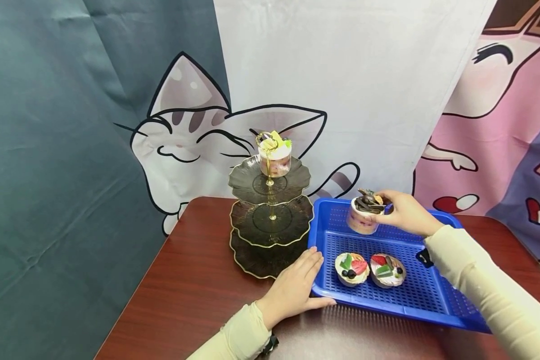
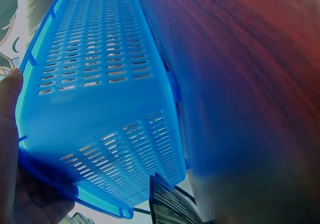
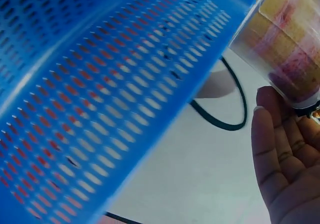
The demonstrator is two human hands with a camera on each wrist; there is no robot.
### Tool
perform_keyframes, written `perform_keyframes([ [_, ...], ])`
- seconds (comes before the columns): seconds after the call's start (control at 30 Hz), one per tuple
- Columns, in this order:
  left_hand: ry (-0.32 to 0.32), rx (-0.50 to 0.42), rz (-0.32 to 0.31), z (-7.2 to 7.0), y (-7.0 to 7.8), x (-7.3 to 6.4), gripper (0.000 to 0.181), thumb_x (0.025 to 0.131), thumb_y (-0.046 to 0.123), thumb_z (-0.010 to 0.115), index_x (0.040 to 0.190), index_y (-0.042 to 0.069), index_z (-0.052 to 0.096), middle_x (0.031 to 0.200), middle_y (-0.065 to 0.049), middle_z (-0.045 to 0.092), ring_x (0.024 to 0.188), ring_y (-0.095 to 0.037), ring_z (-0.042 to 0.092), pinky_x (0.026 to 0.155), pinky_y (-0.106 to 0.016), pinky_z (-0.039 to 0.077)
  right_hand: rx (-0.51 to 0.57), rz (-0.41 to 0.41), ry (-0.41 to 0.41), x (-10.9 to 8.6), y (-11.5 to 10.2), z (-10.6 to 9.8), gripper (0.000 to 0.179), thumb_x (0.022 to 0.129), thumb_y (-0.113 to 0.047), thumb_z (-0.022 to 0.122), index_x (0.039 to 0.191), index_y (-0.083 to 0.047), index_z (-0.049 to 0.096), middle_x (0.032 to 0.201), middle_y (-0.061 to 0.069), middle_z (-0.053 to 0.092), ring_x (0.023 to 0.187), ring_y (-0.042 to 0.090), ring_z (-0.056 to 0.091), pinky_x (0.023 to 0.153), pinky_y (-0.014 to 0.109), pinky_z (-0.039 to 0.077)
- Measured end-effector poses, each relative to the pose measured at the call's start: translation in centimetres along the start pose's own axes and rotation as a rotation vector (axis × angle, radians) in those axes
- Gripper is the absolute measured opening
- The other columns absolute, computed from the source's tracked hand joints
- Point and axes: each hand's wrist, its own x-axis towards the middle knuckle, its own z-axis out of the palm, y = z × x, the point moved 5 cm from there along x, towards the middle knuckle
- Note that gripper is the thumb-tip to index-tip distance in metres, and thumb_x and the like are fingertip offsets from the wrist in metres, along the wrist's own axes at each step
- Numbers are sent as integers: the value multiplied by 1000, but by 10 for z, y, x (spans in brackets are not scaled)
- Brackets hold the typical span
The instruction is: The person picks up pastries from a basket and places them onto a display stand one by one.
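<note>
Cartoon-printed cloth [image 1: 355, 65] backs a table [image 1: 180, 295] as a right hand [image 1: 402, 212] pinches a near-upright, dark-topped dessert [image 1: 361, 222] over a basket [image 1: 425, 292] holding two cupcakes [image 1: 352, 269]. Leftward, beyond the rim, rises a tiered stand [image 1: 252, 187] bearing a yellow-topped dessert [image 1: 279, 162]; nearer it, a left hand [image 1: 294, 287] rests spread against the basket's corner.

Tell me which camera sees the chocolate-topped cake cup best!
The head view: the chocolate-topped cake cup shows nearly whole, dark topping and layers together, with the right grip covering part of one side. The right wrist view brings its layered side closer, but the picture's edge cuts it off. The left wrist view doesn't show it.
</note>
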Motion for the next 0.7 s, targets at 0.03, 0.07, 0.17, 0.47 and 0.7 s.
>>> perform_keyframes([
  [0.03, 2, 0, 1, 0, 0, 0, 87, 77, 71, 61, 130, 3, 57, 136, -11, 58, 136, -22, 46, 112, -28, 40, -5, -4, 4, 1, -3, -2, 51, 79, -34, 77, 113, -1, 61, 99, 12, 67, 89, 23, 61, 72, 33, 50],
  [0.07, 5, -1, 1, 0, 0, 0, 87, 76, 71, 61, 130, 3, 57, 135, -11, 58, 136, -22, 46, 111, -28, 40, -6, -9, 7, 1, -5, -4, 51, 79, -35, 77, 113, -1, 61, 98, 11, 67, 89, 24, 61, 72, 33, 50],
  [0.17, 1, -4, -3, 1, 0, 0, 87, 77, 71, 61, 131, 3, 57, 136, -11, 58, 136, -22, 46, 111, -28, 40, -5, -28, 18, 4, -15, -12, 50, 79, -33, 77, 113, -1, 61, 97, 11, 67, 87, 23, 61, 71, 32, 50],
  [0.47, -19, -27, -14, 1, -1, 1, 87, 77, 70, 61, 132, 3, 56, 137, -11, 57, 137, -22, 44, 112, -28, 39, -4, -51, 26, 11, -46, -34, 49, 80, -33, 76, 114, -2, 60, 95, 10, 67, 83, 21, 60, 68, 27, 49],
  [0.7, -25, -21, -13, 1, -1, 1, 87, 77, 70, 61, 132, 3, 56, 137, -11, 57, 138, -22, 44, 112, -28, 38, -6, -61, 39, 19, -65, -49, 45, 79, -32, 76, 112, -4, 62, 96, 9, 66, 84, 21, 60, 69, 28, 48],
])
